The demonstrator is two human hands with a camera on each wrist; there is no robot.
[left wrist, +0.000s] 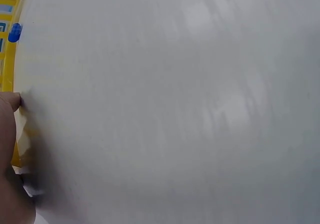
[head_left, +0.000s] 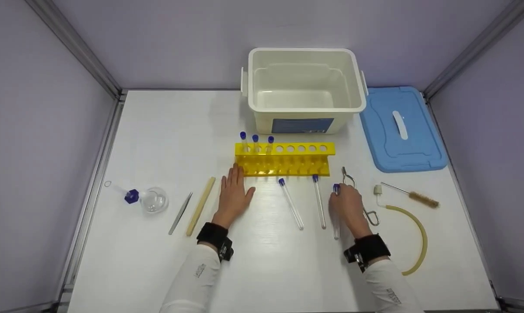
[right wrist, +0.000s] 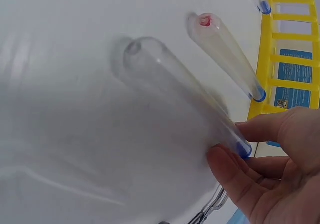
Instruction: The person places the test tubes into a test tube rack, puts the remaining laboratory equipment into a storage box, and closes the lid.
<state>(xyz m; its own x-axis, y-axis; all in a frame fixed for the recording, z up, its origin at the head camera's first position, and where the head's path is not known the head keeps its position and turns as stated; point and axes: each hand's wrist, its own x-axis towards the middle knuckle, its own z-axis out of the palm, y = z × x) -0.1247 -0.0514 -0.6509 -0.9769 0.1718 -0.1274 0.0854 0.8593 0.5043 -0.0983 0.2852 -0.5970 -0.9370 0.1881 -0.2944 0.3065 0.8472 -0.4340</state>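
The white tabletop [head_left: 262, 274] bore one yellow plastic test-tube rack [head_left: 285, 152], three blue-capped clear tubes [head_left: 255, 138] upright in its leftmost holes, before an open cream plastic bin [head_left: 305, 110]. Two loose blue-capped clear tubes [head_left: 291, 203] lay nearer; just right of them, a third such tube [right wrist: 186, 92] was pinched near its cap by the right hand [head_left: 349, 206]. The left hand [head_left: 233, 195], fingers straight, gripping nothing, rested at the rack's left front corner.

Six blue-capped test tubes [head_left: 292, 205] and one each of rack [head_left: 301, 152], bin [head_left: 305, 111], lid [head_left: 407, 150], flask [head_left: 154, 201], tweezers [head_left: 181, 213], stick [head_left: 200, 207], clamp [head_left: 368, 214], brush [head_left: 423, 199], hose [head_left: 425, 237].
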